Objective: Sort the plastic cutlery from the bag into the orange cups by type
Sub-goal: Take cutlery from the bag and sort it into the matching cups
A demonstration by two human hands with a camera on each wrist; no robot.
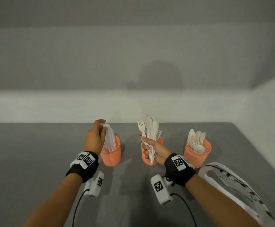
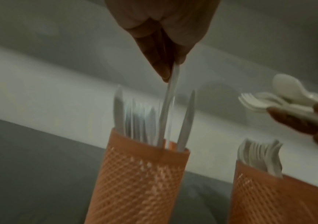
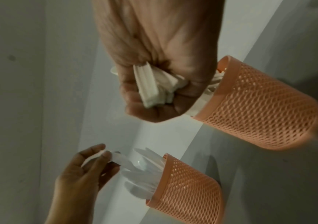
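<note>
Over left cup (image 1: 111, 153) rim, left hand (image 1: 95, 138)

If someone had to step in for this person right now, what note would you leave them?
Left hand: pinches a knife by its top, lowering it into the left cup, which holds knives.
Right hand: grips a mixed bundle of forks and spoons above the middle cup.
Middle cup holds forks; right cup holds spoons.
Bag lies at the right edge; its contents cannot be seen.
Left to do: release the knife, then sort the bundle.
</note>
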